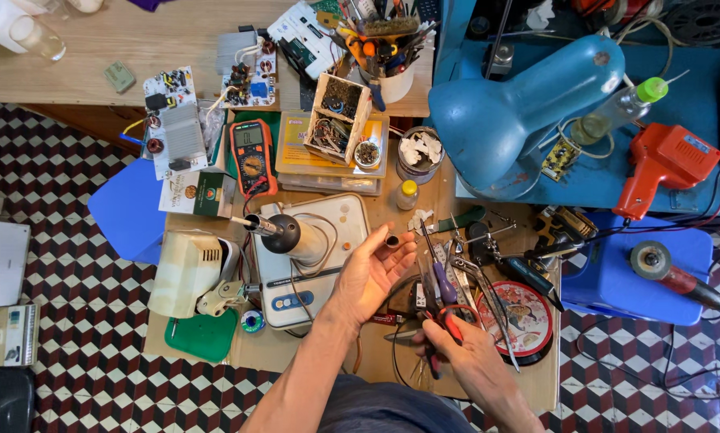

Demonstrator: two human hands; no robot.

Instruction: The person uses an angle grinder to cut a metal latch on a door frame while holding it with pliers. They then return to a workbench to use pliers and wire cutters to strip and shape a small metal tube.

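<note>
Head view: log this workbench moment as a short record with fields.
left hand: left hand raised palm up, a small dark ring pinched at its fingertips
right hand: right hand gripping red-handled pliers
between hands: purple-handled screwdriver lying among loose tools
left of hands: soldering iron resting on a white scale
behind: orange multimeter, blue desk lamp
surface: wooden board over a checkered floor

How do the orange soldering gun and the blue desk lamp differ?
The orange soldering gun is smaller and pistol-shaped; the blue desk lamp is a large rounded dome. The gun lies flat on the blue table; the lamp leans over the wooden bench. Both lie away from the left hand and right hand.
</note>
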